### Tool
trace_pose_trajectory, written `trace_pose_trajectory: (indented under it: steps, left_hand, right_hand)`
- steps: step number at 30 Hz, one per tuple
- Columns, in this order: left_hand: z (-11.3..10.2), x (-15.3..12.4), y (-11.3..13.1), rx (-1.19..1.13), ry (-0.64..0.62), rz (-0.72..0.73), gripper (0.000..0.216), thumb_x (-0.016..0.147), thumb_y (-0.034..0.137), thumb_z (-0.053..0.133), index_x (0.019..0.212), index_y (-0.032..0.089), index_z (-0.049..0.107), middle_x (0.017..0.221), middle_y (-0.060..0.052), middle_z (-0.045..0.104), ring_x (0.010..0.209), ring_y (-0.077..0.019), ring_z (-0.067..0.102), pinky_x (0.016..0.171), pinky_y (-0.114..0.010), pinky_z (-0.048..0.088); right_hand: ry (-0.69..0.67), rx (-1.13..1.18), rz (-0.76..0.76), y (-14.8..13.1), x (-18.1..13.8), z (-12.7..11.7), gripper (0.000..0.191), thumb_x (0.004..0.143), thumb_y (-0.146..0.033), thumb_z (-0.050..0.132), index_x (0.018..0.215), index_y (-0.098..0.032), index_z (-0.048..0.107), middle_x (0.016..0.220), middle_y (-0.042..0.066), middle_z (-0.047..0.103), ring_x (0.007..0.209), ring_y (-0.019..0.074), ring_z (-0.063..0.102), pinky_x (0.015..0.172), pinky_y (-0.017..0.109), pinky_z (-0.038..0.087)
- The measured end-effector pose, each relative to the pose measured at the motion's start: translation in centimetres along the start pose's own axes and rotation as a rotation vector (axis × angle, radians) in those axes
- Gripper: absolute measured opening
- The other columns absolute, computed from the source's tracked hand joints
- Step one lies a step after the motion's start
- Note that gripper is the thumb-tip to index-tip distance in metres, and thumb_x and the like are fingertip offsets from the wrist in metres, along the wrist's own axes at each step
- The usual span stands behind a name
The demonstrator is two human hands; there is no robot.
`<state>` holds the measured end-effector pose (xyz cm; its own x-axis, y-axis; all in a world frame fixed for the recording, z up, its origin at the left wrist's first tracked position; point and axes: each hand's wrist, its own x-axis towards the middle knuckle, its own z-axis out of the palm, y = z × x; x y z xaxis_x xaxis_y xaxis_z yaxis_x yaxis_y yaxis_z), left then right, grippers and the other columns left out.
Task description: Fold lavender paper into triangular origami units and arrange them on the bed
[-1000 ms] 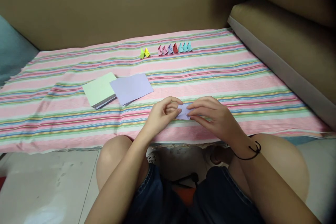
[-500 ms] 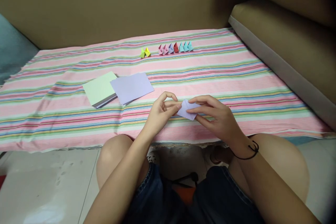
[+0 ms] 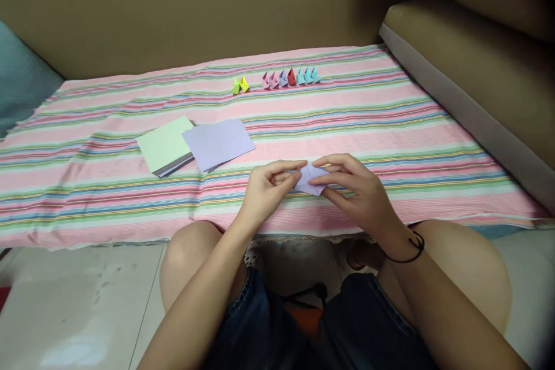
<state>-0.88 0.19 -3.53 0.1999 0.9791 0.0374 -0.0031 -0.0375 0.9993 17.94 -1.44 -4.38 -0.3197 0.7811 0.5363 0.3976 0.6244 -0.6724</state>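
Lavender paper (image 3: 307,173) in both hands (image 3: 265,188) (image 3: 361,188)

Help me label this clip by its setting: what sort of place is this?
Likely a home, perhaps a living room: a striped cloth lies before a brown backrest like a sofa's, with what looks like a blue cushion at the left end.

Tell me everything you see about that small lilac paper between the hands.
The small lilac paper looks thin, matte and folded, with crease lines on its face. It is angled over the striped cloth, near the front edge. The left hand pinches its left side; fingers of the right hand cover part of its right.
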Motion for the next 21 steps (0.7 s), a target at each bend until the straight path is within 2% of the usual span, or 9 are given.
trace_pose_trajectory:
  steps: [2, 5, 9, 12, 14, 18, 21]
  left_hand:
    - [0.06, 0.05, 0.0, -0.004, -0.001, -0.01, 0.027, 0.074, 0.024, 0.071, 0.099, 0.017, 0.074, 0.073, -0.003, 0.071, 0.061, -0.0127, 0.061, 0.058, -0.024, 0.048]
    - [0.19, 0.06, 0.1, -0.018, -0.006, 0.019, 0.025, 0.074, 0.021, 0.07, 0.098, 0.017, 0.073, 0.085, -0.005, 0.072, 0.068, -0.013, 0.064, 0.062, -0.023, 0.05]
    - [0.45, -0.11, 0.29, -0.067, -0.03, 0.043, 0.014, 0.073, 0.023, 0.072, 0.085, 0.016, 0.071, 0.09, -0.005, 0.07, 0.077, -0.0154, 0.067, 0.07, -0.025, 0.055]
    - [0.6, -0.24, 0.16, -0.073, -0.083, 0.045, 0.017, 0.067, 0.026, 0.077, 0.078, 0.015, 0.071, 0.099, -0.007, 0.069, 0.083, -0.0189, 0.068, 0.076, -0.03, 0.057]
    - [0.6, -0.25, -0.03, -0.017, -0.073, 0.08, 0.016, 0.067, 0.026, 0.078, 0.077, 0.016, 0.072, 0.102, -0.007, 0.069, 0.084, -0.0196, 0.068, 0.078, -0.032, 0.057]
    - [0.29, -0.04, -0.11, 0.1, -0.007, 0.14, 0.008, 0.071, 0.025, 0.074, 0.074, 0.018, 0.074, 0.097, -0.008, 0.072, 0.089, -0.0202, 0.068, 0.075, -0.028, 0.056]
    - [0.01, 0.14, 0.06, 0.115, -0.023, 0.151, 0.007, 0.074, 0.025, 0.073, 0.074, 0.018, 0.075, 0.097, -0.007, 0.074, 0.092, -0.0209, 0.068, 0.078, -0.029, 0.055]
  right_hand:
    - [0.003, -0.002, 0.022, -0.09, 0.04, 0.02, 0.019, 0.087, -0.016, 0.055, 0.091, -0.026, 0.07, 0.116, 0.006, 0.056, 0.095, 0.02, 0.061, 0.081, 0.039, 0.054]
    - [0.036, -0.012, 0.05, -0.33, 0.21, 0.13, 0.014, 0.086, -0.018, 0.058, 0.087, -0.025, 0.07, 0.111, 0.006, 0.059, 0.098, 0.0203, 0.061, 0.084, 0.039, 0.052]
    - [0.088, 0.032, 0.129, -0.66, 0.43, 0.36, 0.009, 0.086, -0.022, 0.06, 0.086, -0.024, 0.069, 0.106, 0.006, 0.061, 0.102, 0.0205, 0.06, 0.083, 0.036, 0.053]
    - [0.12, 0.067, 0.182, -0.71, 0.47, 0.48, 0.009, 0.086, -0.023, 0.061, 0.085, -0.023, 0.07, 0.105, 0.007, 0.062, 0.098, 0.0204, 0.062, 0.08, 0.034, 0.055]
    - [0.125, 0.084, 0.187, -0.63, 0.43, 0.48, 0.009, 0.085, -0.023, 0.062, 0.084, -0.023, 0.07, 0.105, 0.006, 0.063, 0.099, 0.0206, 0.062, 0.08, 0.035, 0.055]
    - [0.136, 0.246, 0.246, -0.28, 0.23, 0.33, 0.009, 0.083, -0.024, 0.065, 0.09, -0.023, 0.07, 0.106, 0.006, 0.066, 0.1, 0.0213, 0.064, 0.08, 0.035, 0.057]
    - [0.15, 0.392, 0.358, -0.08, 0.05, 0.14, 0.012, 0.079, -0.026, 0.07, 0.091, -0.022, 0.069, 0.099, 0.005, 0.07, 0.092, 0.0208, 0.068, 0.078, 0.033, 0.059]
